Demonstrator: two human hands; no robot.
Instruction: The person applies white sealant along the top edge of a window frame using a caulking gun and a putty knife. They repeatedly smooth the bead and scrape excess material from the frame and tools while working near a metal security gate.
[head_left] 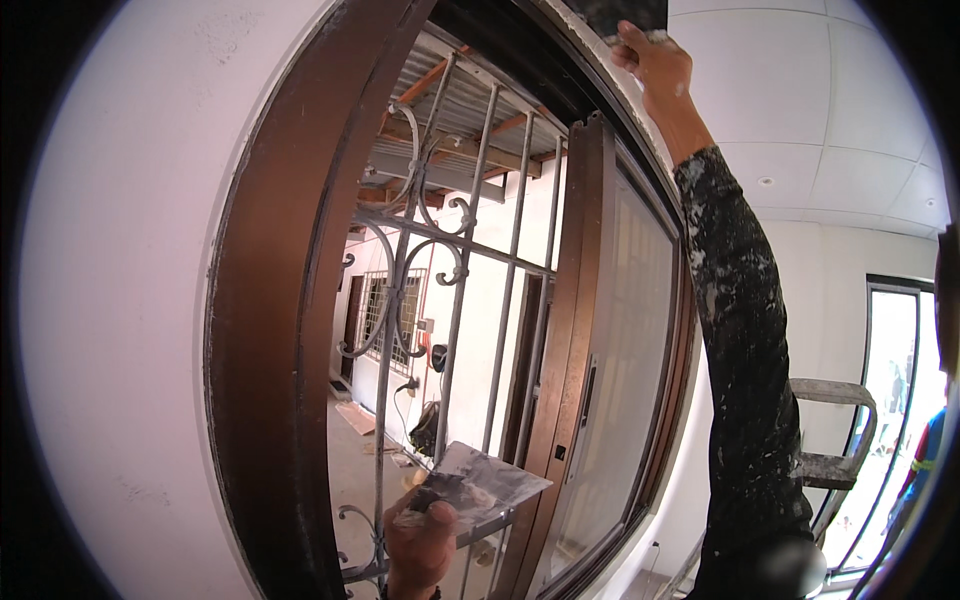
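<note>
My left hand (420, 545) grips a wide flat scraper (490, 474) low in front of the window bars. Its blade is smeared with whitish-grey filler, and the thumb presses on top. Up at the top right, my right hand (660, 72) is closed on a dark flat scraper (632, 14), partly cut off by the picture's edge. That blade is close to the wall edge above the brown window frame (265, 330); whether it touches, I cannot tell. White smears mark the right hand and the black sleeve (742, 330).
Scrolled metal bars (450, 235) fill the left opening, with a roofed passage beyond. A frosted sliding panel (625, 330) stands right of it. A metal ladder (835, 390) is behind my right arm. A person (925, 450) is at the far right, by a glass door (885, 350).
</note>
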